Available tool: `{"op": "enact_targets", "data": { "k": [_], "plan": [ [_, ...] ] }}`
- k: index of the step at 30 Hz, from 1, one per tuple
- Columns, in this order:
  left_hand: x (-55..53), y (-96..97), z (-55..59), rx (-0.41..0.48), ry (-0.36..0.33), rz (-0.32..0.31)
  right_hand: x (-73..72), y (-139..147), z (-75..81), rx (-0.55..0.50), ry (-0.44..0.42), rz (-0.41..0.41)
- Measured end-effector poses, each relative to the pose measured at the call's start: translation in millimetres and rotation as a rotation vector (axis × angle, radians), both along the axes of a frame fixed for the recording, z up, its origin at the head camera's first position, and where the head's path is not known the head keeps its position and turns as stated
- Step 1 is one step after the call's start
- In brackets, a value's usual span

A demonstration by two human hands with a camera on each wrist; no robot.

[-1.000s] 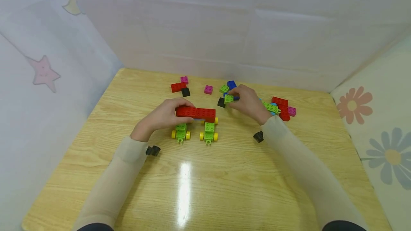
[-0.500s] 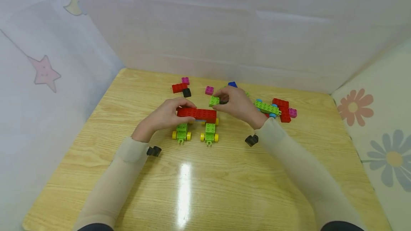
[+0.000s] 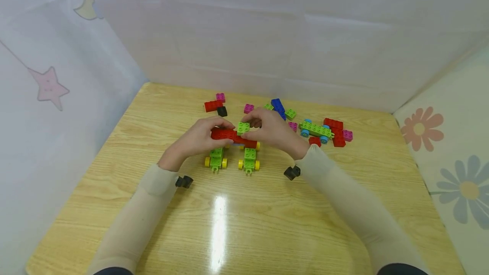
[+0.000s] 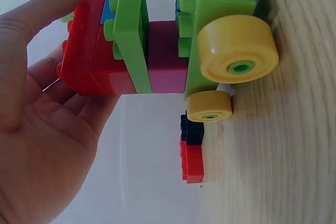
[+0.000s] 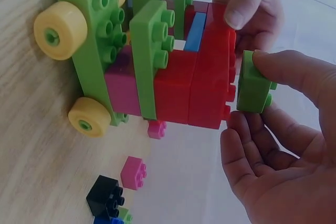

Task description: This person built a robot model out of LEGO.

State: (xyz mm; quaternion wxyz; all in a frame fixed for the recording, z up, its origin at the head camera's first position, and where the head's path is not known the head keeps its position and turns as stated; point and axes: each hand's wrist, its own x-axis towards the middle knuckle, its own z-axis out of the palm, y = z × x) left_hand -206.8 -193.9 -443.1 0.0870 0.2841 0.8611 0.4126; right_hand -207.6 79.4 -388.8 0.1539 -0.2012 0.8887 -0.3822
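A block-built vehicle stands on the table, with red bricks (image 3: 222, 133) across its top and two green wheeled bases (image 3: 249, 163) with yellow wheels (image 4: 239, 48) below. My left hand (image 3: 196, 137) grips the left end of the red bricks, thumb on the near side and fingers behind. Between thumb and fingers my right hand (image 3: 269, 128) pinches a small green brick (image 5: 254, 82). That brick is held over the red studs near the middle of the top; the right wrist view shows a narrow gap between them. Purple bricks (image 4: 167, 50) sit between the green layers.
Behind lie a red brick (image 3: 213, 105), a black brick (image 3: 222, 111), pink bricks (image 3: 249, 108) and blue bricks (image 3: 278, 106). To the right are a green wheeled base (image 3: 316, 129) with blue wheels and a cluster of red bricks (image 3: 338, 137). A curtain (image 3: 244, 33) hangs behind the table.
My right hand has carried the green brick leftward and nearer, from among the loose bricks at the back to above the red top. My left hand keeps its grip on the vehicle.
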Motion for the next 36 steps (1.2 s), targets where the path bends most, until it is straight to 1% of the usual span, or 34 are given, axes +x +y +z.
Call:
{"op": "enact_targets", "data": {
  "k": [3, 9, 13, 16, 24, 30, 36],
  "plan": [
    [-0.2, -0.2, 0.4, 0.013, 0.010, 0.001, -0.4, -4.1, -2.8, -0.001, 0.010, 0.012],
    [0.8, 1.2, 3.2, 0.060, 0.053, -0.001, -0.1, -8.9, -4.4, 0.003, 0.022, 0.033],
    [2.7, 2.1, 5.1, 0.091, 0.050, 0.004, 0.8, -9.5, -4.2, 0.007, 0.018, 0.034],
    [3.7, 2.8, 5.6, 0.100, 0.048, 0.007, 1.6, -9.8, -4.0, 0.007, 0.011, 0.034],
    [6.0, 5.8, 7.1, 0.101, 0.074, 0.010, 3.1, -9.2, -3.9, 0.024, 0.002, 0.027],
    [7.9, 7.0, 9.8, 0.103, 0.055, 0.032, 2.9, -10.2, -3.5, 0.023, -0.006, 0.029],
    [8.3, 7.7, 9.9, 0.111, 0.025, 0.042, 4.2, -9.9, -3.5, 0.024, -0.013, 0.027]
  ]
}}
